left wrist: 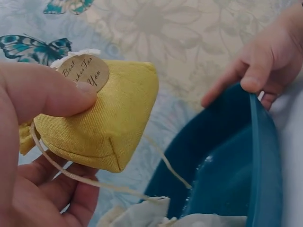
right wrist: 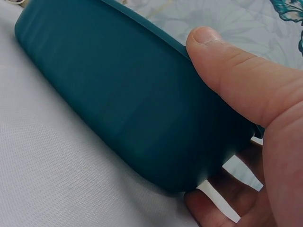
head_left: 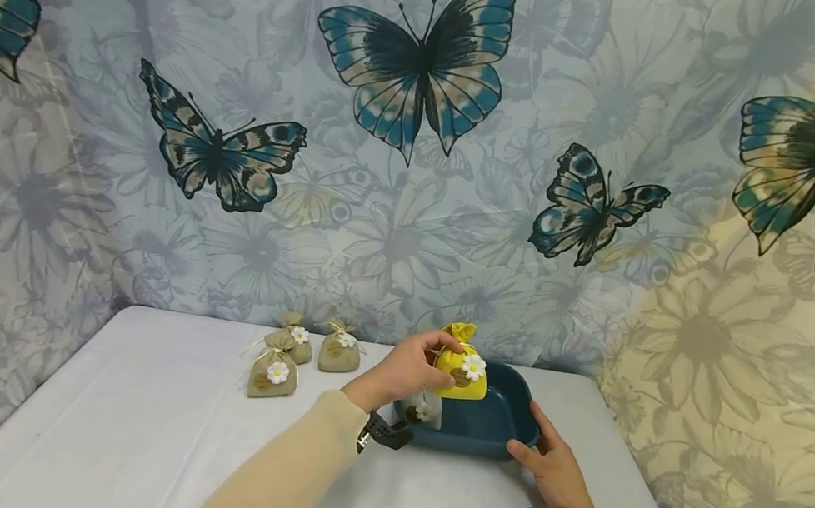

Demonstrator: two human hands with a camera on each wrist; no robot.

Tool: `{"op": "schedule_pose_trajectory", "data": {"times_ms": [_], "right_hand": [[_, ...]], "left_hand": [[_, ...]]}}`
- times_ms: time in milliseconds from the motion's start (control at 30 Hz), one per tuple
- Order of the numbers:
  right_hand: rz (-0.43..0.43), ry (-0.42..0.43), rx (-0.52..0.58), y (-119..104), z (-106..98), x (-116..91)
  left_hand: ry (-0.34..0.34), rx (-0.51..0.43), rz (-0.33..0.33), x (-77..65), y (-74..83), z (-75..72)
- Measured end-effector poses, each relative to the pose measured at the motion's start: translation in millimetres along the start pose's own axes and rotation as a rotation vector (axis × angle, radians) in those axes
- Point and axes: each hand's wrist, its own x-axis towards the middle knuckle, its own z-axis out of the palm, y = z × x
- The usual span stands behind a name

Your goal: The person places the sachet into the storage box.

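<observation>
Yellow pouch (head_left: 460, 366) held upright above teal tray (head_left: 490, 418).

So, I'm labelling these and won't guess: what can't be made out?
Left wrist: some wording on the label of the yellow bag, covered by the left hand.
Left wrist: part of the pale cloth, cut off by the bottom edge.
Head: part of the rear tan bag, behind the front tan bag.
Right wrist: the inside of the blue tray, hidden by its wall.
</observation>
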Motion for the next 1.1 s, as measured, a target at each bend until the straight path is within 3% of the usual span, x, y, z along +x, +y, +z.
{"op": "schedule_pose_trajectory", "data": {"times_ms": [200,633,900,1100], "right_hand": [[-0.005,0.005,-0.014,1.4,-2.2,1.2],[0.005,0.022,-0.015,3.1,-4.1,0.3],[0.002,0.028,-0.017,0.6,-3.8,-0.9],[-0.028,0.019,-0.009,-3.0,-1.3,-1.7]], "left_hand": [[0.015,0.006,0.001,9.1,-9.3,7.3],[-0.012,0.132,-0.026,29.0,-30.2,10.2],[0.011,0.24,-0.07,40.8,-36.4,14.0],[0.008,0.263,-0.077,50.3,-41.0,12.3]]}}
